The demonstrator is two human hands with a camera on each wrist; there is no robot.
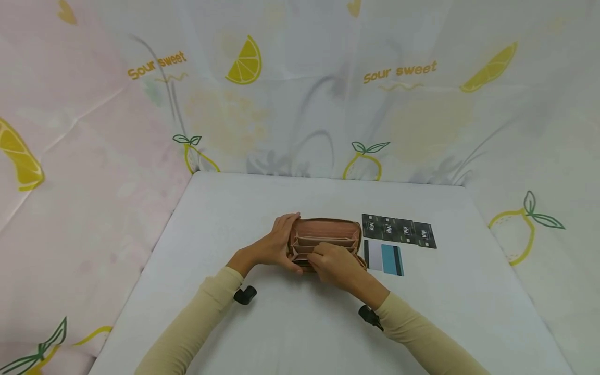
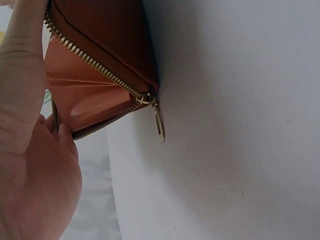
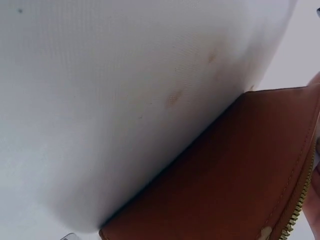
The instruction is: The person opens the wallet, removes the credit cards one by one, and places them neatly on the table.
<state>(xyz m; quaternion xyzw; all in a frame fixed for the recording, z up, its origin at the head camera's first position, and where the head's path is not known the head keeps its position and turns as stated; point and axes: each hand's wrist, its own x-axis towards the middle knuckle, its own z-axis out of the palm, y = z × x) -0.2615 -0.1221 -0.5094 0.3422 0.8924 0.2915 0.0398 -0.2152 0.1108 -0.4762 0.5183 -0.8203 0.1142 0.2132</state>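
Note:
A brown zip-around wallet [image 1: 328, 227] lies unzipped on the white table, its pink-lined compartments spread. My left hand [image 1: 275, 246] grips its left end, thumb at the front and fingers at the back. The right hand [image 1: 336, 264] bends its fingers over the front pockets; its fingertips are hidden, and I cannot tell if a card is between them. In the left wrist view, the brass zip puller [image 2: 159, 122] hangs from the wallet's corner. The right wrist view shows the wallet's smooth outer cover [image 3: 220, 175].
Several black "Vip" cards [image 1: 398, 230] lie in an overlapping row right of the wallet. Below them are a pale grey card [image 1: 375, 255] and a blue card [image 1: 390, 259], each with a dark stripe. Lemon-patterned cloth [image 1: 300, 104] walls the table's back and sides.

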